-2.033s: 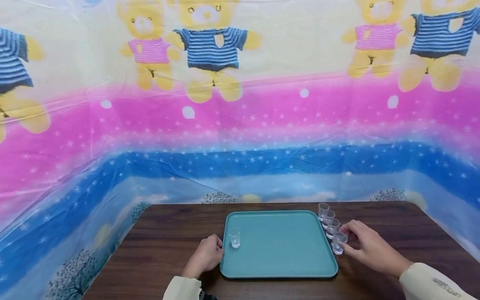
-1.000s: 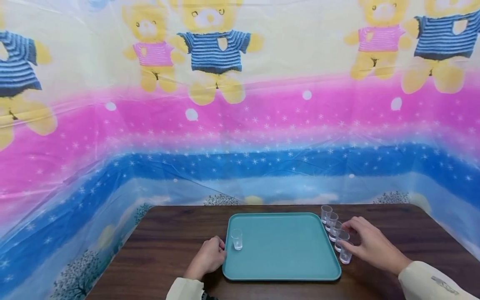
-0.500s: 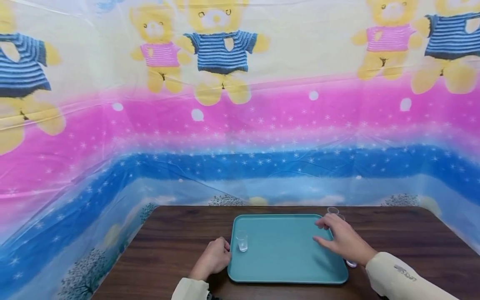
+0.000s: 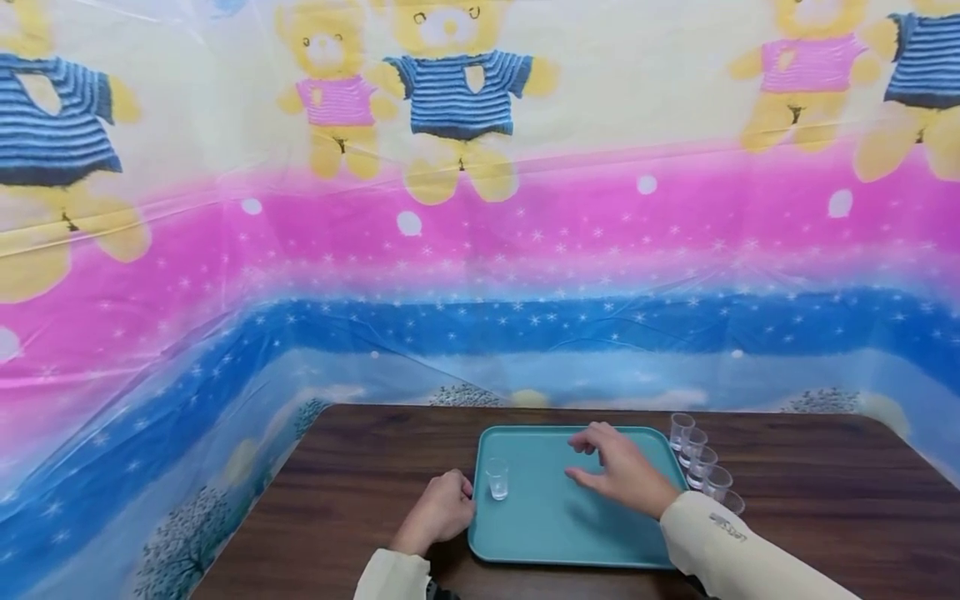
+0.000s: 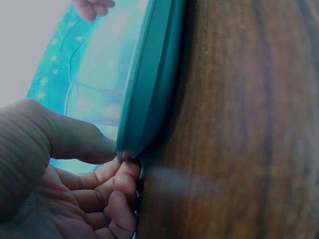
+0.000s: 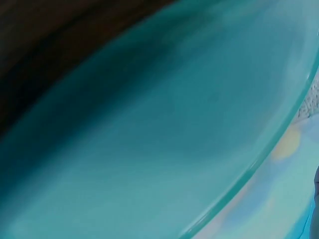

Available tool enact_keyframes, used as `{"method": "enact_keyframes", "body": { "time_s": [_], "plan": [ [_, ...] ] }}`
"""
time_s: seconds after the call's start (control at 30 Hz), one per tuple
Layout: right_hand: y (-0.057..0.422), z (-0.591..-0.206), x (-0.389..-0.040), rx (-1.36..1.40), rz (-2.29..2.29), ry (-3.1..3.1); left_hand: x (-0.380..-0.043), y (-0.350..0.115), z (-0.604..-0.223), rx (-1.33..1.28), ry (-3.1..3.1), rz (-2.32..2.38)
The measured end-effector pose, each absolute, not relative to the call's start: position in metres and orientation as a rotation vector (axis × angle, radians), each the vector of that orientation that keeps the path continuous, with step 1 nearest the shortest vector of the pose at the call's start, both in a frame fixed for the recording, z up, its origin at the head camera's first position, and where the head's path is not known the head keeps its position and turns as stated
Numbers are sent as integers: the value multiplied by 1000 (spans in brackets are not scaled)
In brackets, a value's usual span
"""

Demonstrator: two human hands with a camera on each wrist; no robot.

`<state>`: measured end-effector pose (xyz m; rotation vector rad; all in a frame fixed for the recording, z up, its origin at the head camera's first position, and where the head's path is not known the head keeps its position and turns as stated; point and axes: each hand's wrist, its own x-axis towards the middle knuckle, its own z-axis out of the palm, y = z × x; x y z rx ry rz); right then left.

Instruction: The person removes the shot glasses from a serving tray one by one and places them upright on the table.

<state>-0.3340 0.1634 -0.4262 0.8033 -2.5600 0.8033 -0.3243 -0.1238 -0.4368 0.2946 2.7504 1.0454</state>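
Observation:
A teal tray (image 4: pixel 570 537) lies on the dark wooden table. My left hand (image 4: pixel 442 507) pinches its left rim; in the left wrist view the thumb (image 5: pixel 84 137) is above the edge and curled fingers are below. Near the tray's left side stands a small clear cup (image 4: pixel 498 480), upright, its thick bottom looking whitish. Over the middle of the tray hovers my right hand (image 4: pixel 626 473), thumb and fingers spread apart with nothing between them, to the right of that cup. The right wrist view is mostly the tray surface (image 6: pixel 169 129), with a sliver of a finger at the right edge.
Several similar clear cups (image 4: pixel 701 467) form a slanting row along the tray's right edge; the right sleeve (image 4: pixel 723 533) partly covers the nearest. Behind the table (image 4: pixel 375 467) hangs a bear-printed cloth (image 4: pixel 465 325).
My right hand has let go of the nearest cup in the row and moved left over the tray. One more cup shows at that row's near end. The left hand keeps its grip.

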Motion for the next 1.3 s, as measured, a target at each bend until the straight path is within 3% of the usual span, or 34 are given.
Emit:
{"method": "enact_keyframes", "body": {
  "time_s": [0.97, 1.3],
  "plan": [
    [75, -418, -344, 1014, 812, -2698, -325, -125, -437, 305, 2745, 1042],
    [64, -418, -348, 1026, 821, -2718, -325, -127, -436, 328, 2773, 1021]
  ]
}}
